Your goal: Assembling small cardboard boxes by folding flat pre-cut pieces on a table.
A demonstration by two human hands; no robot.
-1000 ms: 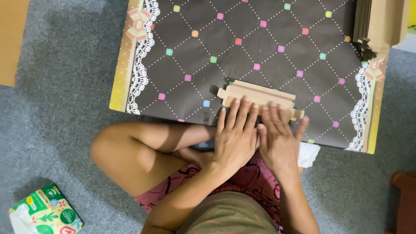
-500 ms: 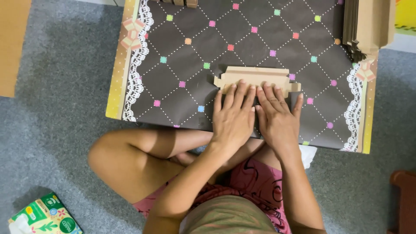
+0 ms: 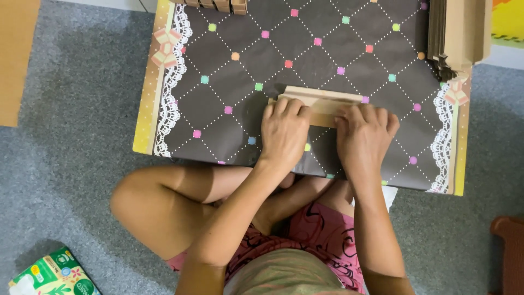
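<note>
Tan flat cardboard piece (image 3: 322, 102) lies mid-table (image 3: 229, 71) on the dark dotted cover; left hand (image 3: 284, 134) and right hand (image 3: 364, 139) curl over its near edge, pressing. Risk: uneven pressure skews the fold or slides the piece.

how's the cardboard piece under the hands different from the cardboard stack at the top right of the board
The cardboard piece lies flat near the middle of the patterned board, a single low folded piece; the cardboard stack sits at the board's right corner, many layers thick and reaching past the board's edge. The piece is pressed by the left hand and right hand; the stack is untouched. Both are plain tan cardboard.
</note>
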